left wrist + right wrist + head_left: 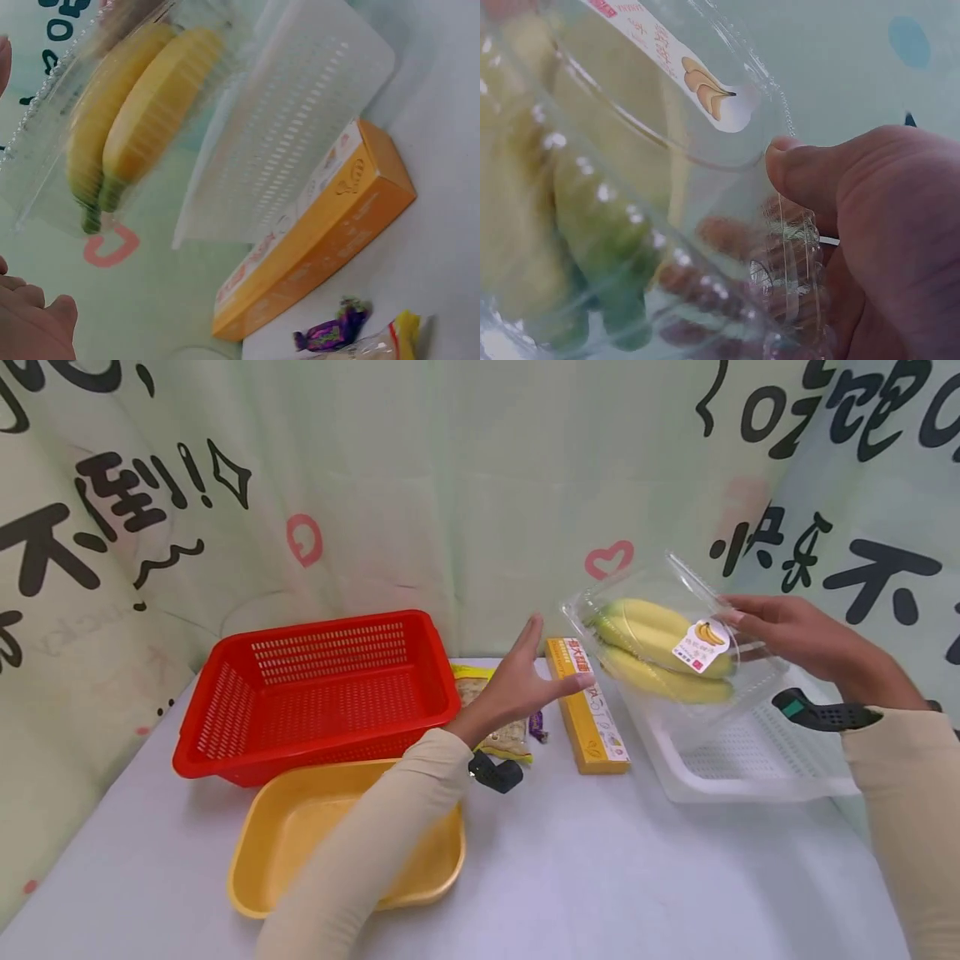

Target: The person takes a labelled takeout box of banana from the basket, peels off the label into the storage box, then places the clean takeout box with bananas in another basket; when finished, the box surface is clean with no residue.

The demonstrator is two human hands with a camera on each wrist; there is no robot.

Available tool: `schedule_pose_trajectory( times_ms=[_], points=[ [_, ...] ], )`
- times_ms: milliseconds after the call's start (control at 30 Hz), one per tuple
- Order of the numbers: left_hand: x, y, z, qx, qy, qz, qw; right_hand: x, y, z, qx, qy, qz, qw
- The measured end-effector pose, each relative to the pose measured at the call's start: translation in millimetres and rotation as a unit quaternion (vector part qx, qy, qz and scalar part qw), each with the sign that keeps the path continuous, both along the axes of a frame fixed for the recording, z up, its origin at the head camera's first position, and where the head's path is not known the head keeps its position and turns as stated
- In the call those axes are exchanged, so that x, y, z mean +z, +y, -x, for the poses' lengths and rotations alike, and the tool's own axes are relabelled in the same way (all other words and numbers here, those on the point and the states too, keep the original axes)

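My right hand (798, 639) grips one end of a clear plastic clamshell pack of bananas (660, 647), thumb on top and fingers beneath, as the right wrist view shows. A white label with a banana picture sits on the lid. The pack hangs in the air, tilted, over the back part of a white perforated basket (693, 785). My left hand (517, 685) is raised to the left of the pack with its fingers spread and nothing in it. Below it lies a long yellow-orange box (588, 718), which also appears in the left wrist view.
A red perforated basket (217, 706) stands at the back left, with a yellow tray (255, 868) in front, partly behind my left sleeve. A yellow-edged snack bag (513, 743) and a purple-wrapped candy (537, 727) lie between red basket and box. A printed curtain hangs behind.
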State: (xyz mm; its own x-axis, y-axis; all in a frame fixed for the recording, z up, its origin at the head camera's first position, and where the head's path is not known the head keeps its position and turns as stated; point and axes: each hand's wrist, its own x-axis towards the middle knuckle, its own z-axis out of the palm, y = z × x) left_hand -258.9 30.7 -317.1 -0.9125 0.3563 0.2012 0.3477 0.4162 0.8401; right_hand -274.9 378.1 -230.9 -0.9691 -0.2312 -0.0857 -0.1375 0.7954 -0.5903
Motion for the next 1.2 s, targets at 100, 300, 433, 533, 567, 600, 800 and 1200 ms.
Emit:
schedule_pose_trajectory(
  times_ms=[100, 300, 433, 533, 567, 600, 800, 1200],
  points=[
    [12.5, -9.6, 1.4, -0.006, 0.031, 0.000, 0.9995, 4.6, -14, -2.1, 0.016, 0.006, -0.007, 0.9998],
    [26.5, -33.2, 1.2, -0.035, 0.095, 0.024, 0.9946, 8.6, -39, -7.9, 0.064, 0.021, -0.010, 0.9977],
    [27.1, -47.1, -5.1, -0.080, 0.120, 0.047, 0.9884, 9.7, -53, -16.9, 0.097, 0.016, -0.018, 0.9950],
    [27.3, -55.2, -14.6, -0.121, 0.124, 0.056, 0.9833, 8.6, -65, -22.5, 0.133, 0.009, -0.011, 0.9910],
    [27.7, -57.2, -18.2, -0.135, 0.124, 0.057, 0.9814, 8.1, -68, -24.0, 0.144, 0.009, -0.006, 0.9895],
    [28.2, -58.9, -21.7, -0.149, 0.123, 0.057, 0.9795, 7.3, -72, -25.6, 0.153, 0.008, -0.002, 0.9883],
    [31.8, -68.0, -41.6, -0.191, 0.123, 0.077, 0.9708, 2.3, -85, -36.3, 0.191, 0.010, 0.022, 0.9813],
    [25.1, -80.5, -94.2, -0.218, 0.154, 0.071, 0.9612, -17.5, -99, -68.0, 0.264, 0.002, 0.081, 0.9610]
  ],
)
